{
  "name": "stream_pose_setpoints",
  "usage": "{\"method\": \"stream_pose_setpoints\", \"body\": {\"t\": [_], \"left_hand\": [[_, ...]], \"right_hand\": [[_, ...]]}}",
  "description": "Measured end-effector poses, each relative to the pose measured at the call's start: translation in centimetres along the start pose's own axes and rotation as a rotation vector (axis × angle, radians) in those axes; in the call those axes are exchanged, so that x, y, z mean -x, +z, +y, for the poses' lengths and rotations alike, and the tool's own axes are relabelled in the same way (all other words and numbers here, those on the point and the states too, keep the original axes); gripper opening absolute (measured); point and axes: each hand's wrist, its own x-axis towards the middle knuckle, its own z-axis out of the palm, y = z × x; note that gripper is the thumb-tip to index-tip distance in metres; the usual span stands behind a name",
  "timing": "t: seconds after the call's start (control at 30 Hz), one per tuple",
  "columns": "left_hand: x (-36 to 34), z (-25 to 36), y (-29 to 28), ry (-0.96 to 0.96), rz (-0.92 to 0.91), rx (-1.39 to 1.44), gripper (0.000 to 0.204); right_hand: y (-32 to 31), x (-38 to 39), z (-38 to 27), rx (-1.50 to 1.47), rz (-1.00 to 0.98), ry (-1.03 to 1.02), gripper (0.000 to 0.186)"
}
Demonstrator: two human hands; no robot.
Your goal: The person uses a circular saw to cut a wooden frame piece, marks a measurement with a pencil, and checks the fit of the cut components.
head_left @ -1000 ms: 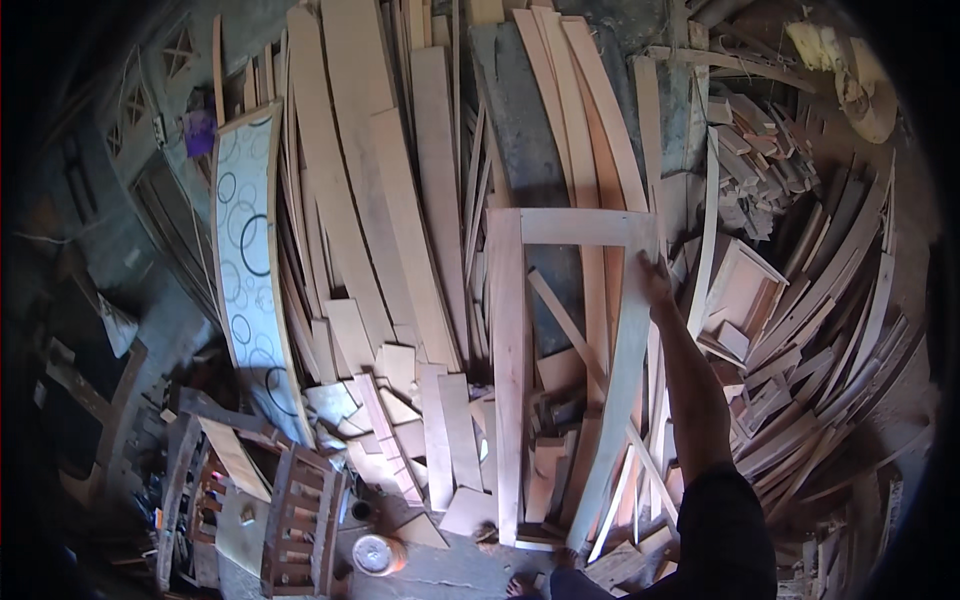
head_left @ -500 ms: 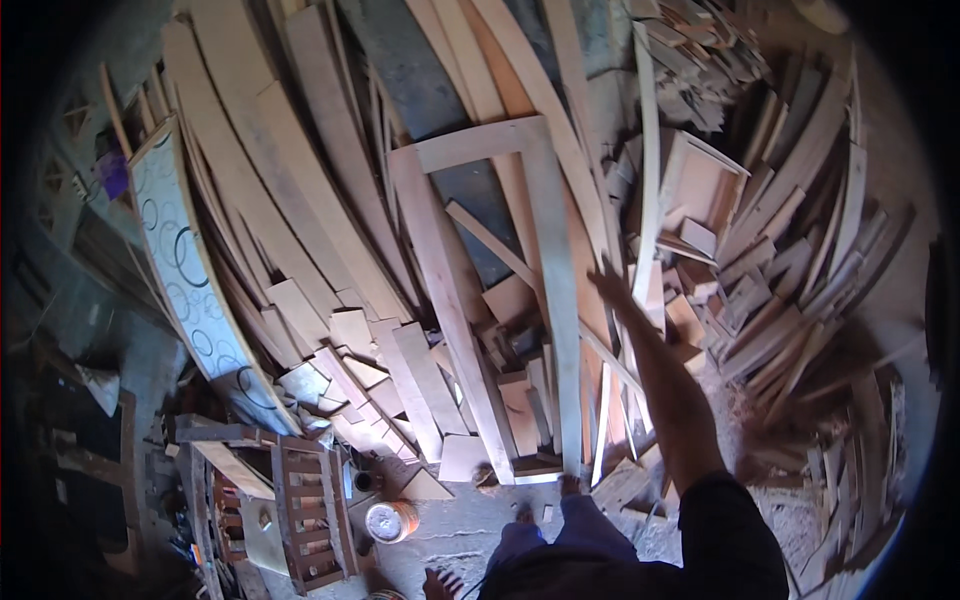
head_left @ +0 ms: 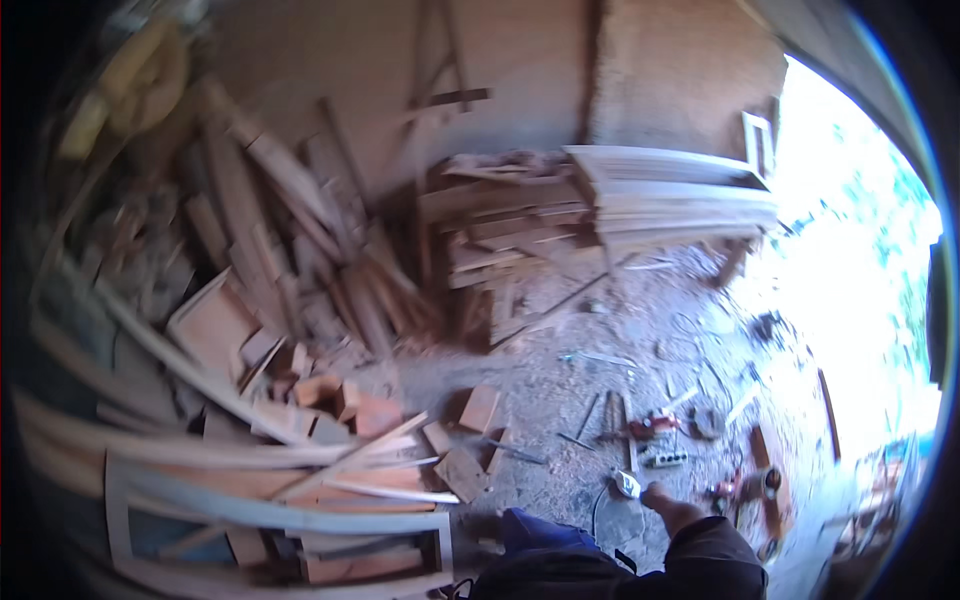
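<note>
Turning away from the timber toward the open floor, the person would do well, to my judgement, to step slowly and watch the footing, since offcuts and tools lie scattered across the dirt floor [head_left: 560,370] all the way to the bright doorway at the right. Largest in view is the heap of long pale curved planks and brown boards [head_left: 250,260] leaning against the earthen back wall [head_left: 400,60] at the left, with a stack of flat pale sawn boards [head_left: 670,195] set on a low support beside it at upper centre. At the lower left lies the pale rectangular wooden frame with a diagonal brace [head_left: 280,520], flat among bent strips, apart from the person and touched by no hand. Smaller square wooden blocks [head_left: 480,408] sit on the floor just beyond it. Near the right hand lie a red power tool [head_left: 655,427], a dark strip with sockets [head_left: 667,460] and a small white and blue object [head_left: 626,484] that is too blurred to identify. The right hand [head_left: 668,505] comes up from a dark sleeve at the lower edge, reaching out low over the floor just beside that small white object; it seems to hold nothing, but blur hides the fingers, so I cannot tell how far open it is. The left hand is not in view.
</note>
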Motion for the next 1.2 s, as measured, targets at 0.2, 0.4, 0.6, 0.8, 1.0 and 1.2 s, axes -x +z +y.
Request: {"method": "stream_pose_setpoints", "body": {"t": [0.2, 0.4, 0.6, 0.8, 1.0, 1.2], "left_hand": [[-4.6, 10.0, 13.5, 0.123, -0.138, -0.228, 0.027], [-4.1, 8.5, 31.8, 0.288, -0.429, -0.547, 0.018], [-1.8, -0.7, 47.8, 0.067, -0.63, -0.787, 0.039], [0.9, -8.6, 63.1, -0.013, -0.792, -1.124, 0.045], [2.3, -14.3, 82.3, 0.02, -1.007, -1.334, 0.051], [5.5, -20.4, 101.6, 0.171, -1.3, -1.53, 0.057]], "right_hand": [[5.1, 7.4, 7.0, -0.83, -0.117, 0.399, 0.022], [11.3, 8.3, 3.4, -1.117, -0.344, 0.339, 0.026], [3.4, -2.0, 12.6, -1.432, -0.183, 0.065, 0.031], [-13.3, -13.1, 12.6, -1.627, 0.206, 0.276, 0.035], [-12.3, -18.4, 10.9, -1.582, 0.052, 0.151, 0.047], [-12.4, -24.2, 4.2, -1.571, -0.158, 0.431, 0.037]]}}
